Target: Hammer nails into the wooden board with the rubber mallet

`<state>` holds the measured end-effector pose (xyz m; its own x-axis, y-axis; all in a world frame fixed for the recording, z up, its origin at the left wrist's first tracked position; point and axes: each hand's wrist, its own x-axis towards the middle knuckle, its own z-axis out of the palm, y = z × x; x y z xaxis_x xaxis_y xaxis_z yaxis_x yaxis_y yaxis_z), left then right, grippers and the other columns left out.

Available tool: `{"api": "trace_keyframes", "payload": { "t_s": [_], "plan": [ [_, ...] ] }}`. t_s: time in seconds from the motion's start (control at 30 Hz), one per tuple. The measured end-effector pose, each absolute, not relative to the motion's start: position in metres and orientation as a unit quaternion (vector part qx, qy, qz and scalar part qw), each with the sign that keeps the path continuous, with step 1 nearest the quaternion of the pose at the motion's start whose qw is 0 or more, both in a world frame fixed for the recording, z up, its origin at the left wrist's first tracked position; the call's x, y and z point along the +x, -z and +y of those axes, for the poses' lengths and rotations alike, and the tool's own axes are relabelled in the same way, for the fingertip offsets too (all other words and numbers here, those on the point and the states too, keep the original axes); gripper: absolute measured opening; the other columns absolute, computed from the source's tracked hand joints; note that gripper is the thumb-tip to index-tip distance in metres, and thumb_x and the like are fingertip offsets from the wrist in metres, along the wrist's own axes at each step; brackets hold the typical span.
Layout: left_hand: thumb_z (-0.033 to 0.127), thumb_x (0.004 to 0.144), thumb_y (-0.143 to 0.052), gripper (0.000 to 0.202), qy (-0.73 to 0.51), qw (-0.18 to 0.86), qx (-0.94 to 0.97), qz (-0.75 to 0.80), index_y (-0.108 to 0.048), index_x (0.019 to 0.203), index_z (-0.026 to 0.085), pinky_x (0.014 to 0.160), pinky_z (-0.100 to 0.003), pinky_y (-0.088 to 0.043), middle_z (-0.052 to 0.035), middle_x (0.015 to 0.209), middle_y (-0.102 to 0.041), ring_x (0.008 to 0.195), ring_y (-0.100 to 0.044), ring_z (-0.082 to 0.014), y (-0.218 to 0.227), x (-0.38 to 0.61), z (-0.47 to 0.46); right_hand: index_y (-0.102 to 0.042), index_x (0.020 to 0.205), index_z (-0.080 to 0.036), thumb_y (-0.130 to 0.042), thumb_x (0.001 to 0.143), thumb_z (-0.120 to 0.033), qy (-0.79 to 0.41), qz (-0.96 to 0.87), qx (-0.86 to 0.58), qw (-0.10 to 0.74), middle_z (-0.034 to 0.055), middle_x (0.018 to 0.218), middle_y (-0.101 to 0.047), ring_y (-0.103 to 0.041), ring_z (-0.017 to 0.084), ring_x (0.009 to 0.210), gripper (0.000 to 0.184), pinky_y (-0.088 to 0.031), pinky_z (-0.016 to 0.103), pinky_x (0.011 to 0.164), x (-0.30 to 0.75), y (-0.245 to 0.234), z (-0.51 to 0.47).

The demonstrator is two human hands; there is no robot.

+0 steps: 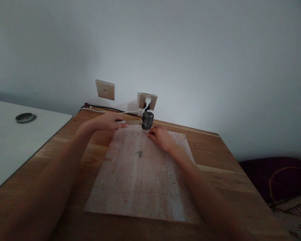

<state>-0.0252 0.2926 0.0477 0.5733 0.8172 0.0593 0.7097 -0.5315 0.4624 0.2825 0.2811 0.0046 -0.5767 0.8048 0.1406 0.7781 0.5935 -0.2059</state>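
My left hand point(107, 121) is closed round the wooden handle of a hammer point(147, 120), whose dark head hangs just above the far edge of a pale wooden board point(140, 187). My right hand point(160, 135) rests on the board right beside the hammer head, fingers pinched together on something too small to make out. A few small nails point(139, 153) lie loose on the board nearer to me.
The board lies on a brown wooden table point(215, 150). A white table point(10, 140) with a dark round grommet point(25, 117) stands at the left. On the wall are a switch plate point(105, 89) and a socket point(147, 101) with a white plug and cables.
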Motion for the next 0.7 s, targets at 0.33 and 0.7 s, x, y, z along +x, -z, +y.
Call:
{"api": "trace_keyframes", "payload": {
  "t_s": [0.33, 0.7],
  "plan": [
    [0.068, 0.088, -0.056, 0.053, -0.096, 0.240, 0.871, 0.418, -0.060, 0.065, 0.020, 0.058, -0.029, -0.030, -0.0006, 0.064, -0.059, 0.061, -0.052, -0.0163, -0.051, -0.009, 0.289, -0.072, 0.117, -0.015, -0.086, 0.086, -0.043, -0.070, -0.852, -0.495, 0.155, 0.0160, 0.116, -0.075, -0.067, 0.033, 0.112, 0.044, -0.049, 0.046, 0.099, 0.320, -0.016, 0.276],
    [0.067, 0.090, -0.054, 0.053, -0.106, 0.227, 0.869, 0.428, -0.069, 0.073, 0.019, 0.059, -0.028, -0.031, -0.0017, 0.070, -0.068, 0.065, -0.058, -0.0175, -0.050, -0.021, 0.290, -0.072, 0.108, -0.017, -0.067, 0.097, -0.010, -0.112, -0.918, -0.359, 0.126, 0.0093, 0.107, -0.074, -0.070, 0.021, 0.098, 0.014, -0.054, 0.033, 0.089, 0.293, -0.036, 0.229]
  ]
}}
